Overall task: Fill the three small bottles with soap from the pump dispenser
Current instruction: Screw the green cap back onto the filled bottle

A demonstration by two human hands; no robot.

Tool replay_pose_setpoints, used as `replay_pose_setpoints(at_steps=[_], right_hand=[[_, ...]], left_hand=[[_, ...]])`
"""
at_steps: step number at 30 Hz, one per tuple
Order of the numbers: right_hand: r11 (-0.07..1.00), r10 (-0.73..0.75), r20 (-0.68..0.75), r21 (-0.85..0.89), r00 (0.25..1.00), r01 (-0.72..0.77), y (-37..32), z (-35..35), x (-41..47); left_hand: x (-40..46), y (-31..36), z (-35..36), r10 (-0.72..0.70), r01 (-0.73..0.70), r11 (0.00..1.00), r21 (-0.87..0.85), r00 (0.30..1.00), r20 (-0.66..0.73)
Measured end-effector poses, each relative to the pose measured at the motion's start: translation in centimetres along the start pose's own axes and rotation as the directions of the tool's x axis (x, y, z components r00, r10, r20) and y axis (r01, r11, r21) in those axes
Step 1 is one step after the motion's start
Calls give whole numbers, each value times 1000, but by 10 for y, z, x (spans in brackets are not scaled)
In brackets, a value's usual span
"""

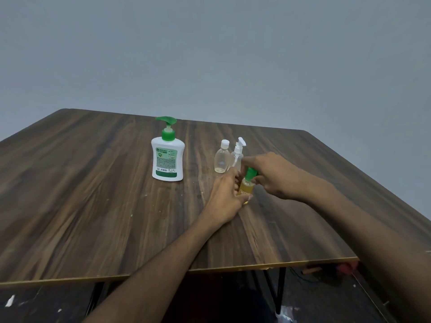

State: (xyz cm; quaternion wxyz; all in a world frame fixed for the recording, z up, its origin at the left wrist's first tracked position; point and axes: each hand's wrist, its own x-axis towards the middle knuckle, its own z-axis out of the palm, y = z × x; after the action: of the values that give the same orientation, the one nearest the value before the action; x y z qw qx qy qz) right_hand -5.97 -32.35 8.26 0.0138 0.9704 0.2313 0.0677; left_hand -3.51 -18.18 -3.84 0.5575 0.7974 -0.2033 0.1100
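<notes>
A white pump dispenser [167, 157] with a green pump head stands upright near the middle of the wooden table [93, 194]. To its right stands a clear small bottle [221, 159] with a white cap, and beside it a clear spray bottle [238, 152] with a white nozzle. In front of those, a small bottle of yellow liquid [246, 186] with a green cap stands on the table. My left hand [225, 197] grips its body. My right hand [271, 174] has its fingers closed on the green cap.
The table's near edge [210, 268] runs across the lower view, with black legs and a dark floor below. A grey wall rises behind the far edge.
</notes>
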Motion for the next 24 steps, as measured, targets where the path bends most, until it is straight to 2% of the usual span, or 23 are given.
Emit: replay_pose_setpoints(at_steps=[7,12,16,21,24], right_hand=[[997,-73,20,-4,997,73,0,0,1],[994,-108,-23,-25,994,108,8,2,3],[994,-55,24,-96,998,57,7,-3,6],[920,82,14,-384,997,-71,-10,-8,6],[925,97,-20,-367,995,-97,-10,-7,2]], left_hand=[[1,-2,1,-5,5,1000,9,1000,-12],[1,-2,1,-17,17,1000,-17,1000,-13],[1,-2,2,-16,16,1000,-3,1000,-18],[0,1,1,2,-2,1000,11,1000,-7],[-2,2,2,10,-10,1000,-2,1000,-16]])
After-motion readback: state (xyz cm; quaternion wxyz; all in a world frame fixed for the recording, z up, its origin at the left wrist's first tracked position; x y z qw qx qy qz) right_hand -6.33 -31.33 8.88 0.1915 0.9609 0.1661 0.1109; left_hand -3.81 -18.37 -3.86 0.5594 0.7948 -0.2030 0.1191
